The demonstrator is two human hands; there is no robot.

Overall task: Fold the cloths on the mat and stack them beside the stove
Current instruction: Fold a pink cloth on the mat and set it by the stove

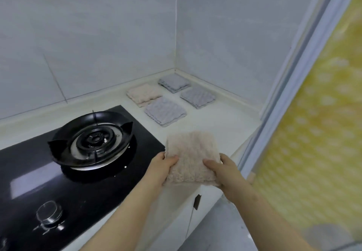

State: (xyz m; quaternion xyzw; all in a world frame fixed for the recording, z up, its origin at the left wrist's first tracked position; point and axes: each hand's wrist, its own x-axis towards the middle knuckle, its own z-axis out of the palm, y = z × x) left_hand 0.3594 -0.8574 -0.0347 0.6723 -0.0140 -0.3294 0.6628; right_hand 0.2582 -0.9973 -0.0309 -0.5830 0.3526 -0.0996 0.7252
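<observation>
White counter (215, 121) in tiled corner, black stove (92, 139) at left. Pinched with thumbs (172, 159) on top, other fingers curled beneath: left hand (163, 167) at near-left corner, right hand (225, 169) at near-right, both gripping folded beige cloth (193, 156). Held over counter's front edge, just right of stove; lifted or resting, could not tell. Lay near flat, roughly square, no clear long axis, far edge toward beige pile (143, 95) and grey piles (165, 111). Probably best carried level, grips even, edges squared over beige pile before letting go.
</observation>
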